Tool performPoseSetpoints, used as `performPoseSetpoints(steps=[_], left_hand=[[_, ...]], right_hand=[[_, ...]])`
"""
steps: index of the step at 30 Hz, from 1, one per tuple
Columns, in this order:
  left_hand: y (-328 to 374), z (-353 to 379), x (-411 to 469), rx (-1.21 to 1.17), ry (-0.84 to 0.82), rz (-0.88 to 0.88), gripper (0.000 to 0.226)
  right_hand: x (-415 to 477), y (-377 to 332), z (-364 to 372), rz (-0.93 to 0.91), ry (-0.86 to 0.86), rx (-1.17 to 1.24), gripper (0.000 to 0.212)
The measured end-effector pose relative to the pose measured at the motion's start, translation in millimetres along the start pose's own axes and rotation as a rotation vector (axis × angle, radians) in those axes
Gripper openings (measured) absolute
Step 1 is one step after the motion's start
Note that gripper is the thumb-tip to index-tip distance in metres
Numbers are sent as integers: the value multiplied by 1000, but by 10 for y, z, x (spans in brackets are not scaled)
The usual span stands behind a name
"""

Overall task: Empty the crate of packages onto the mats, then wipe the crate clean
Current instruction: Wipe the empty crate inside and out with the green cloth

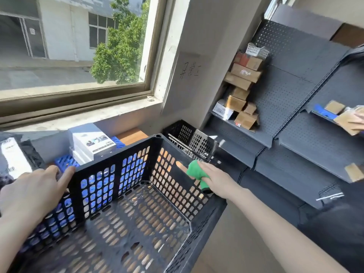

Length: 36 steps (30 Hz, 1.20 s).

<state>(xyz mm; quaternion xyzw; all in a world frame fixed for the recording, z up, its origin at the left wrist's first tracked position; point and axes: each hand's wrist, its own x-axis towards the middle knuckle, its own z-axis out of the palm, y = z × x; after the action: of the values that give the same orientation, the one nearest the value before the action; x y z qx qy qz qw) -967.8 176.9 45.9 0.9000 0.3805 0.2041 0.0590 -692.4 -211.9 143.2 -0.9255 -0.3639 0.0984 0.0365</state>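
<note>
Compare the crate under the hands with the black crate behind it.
The near crate is empty; the far crate holds a grey perforated panel. The near crate is handled, left hand on its rim, right hand holding a green cloth to its wall; the far crate is untouched. Both are black, perforated.

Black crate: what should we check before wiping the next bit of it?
1. Packages out: ok. The black crate has none inside.
2. Cloth ready: ok. The right hand grips the green cloth against the crate's right wall.
3. Crate steadied: ok. The left hand rests on its left rim.
4. Packages on mats: ok for the white boxes, which sit on a blue mat.
5. Crate floor clean: cannot tell; it looks blurred.
</note>
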Motion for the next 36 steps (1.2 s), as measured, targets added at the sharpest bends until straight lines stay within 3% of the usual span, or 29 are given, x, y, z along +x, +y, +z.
performPoseSetpoints(steps=[2,4,8,11,14,16,18,25,29,32,36], left_hand=[[3,0,26,34,-7,35,37],[41,-44,17,110,-51,98,13],[-27,-27,84,181,-83,139,23],[-191,171,172,273,-233,164,45],[1,-153,22,136,-151,193,25],[115,-266,-21,-5,-109,150,56],[156,-344,-44,-65,-121,152,68],[196,-772,-239,-348,-261,219,58],[384,-1073,-740,-442,-276,447,56],[450,-1111,-1315,-528,-428,594,53],[354,-991,-1886,-440,-398,719,45]], right_hand=[[-305,159,-17,64,-11,29,54],[-558,244,-23,125,20,98,50],[-885,157,43,166,83,161,53],[-1072,-9,210,154,148,167,52],[-1279,-196,383,134,231,234,50],[-1429,-379,471,89,274,250,49],[-1588,-620,548,29,275,239,50],[-1862,-846,697,-95,260,250,64],[-1600,-573,610,4,272,184,86],[-1396,-320,521,161,310,184,57],[-1188,-287,426,300,361,277,53]])
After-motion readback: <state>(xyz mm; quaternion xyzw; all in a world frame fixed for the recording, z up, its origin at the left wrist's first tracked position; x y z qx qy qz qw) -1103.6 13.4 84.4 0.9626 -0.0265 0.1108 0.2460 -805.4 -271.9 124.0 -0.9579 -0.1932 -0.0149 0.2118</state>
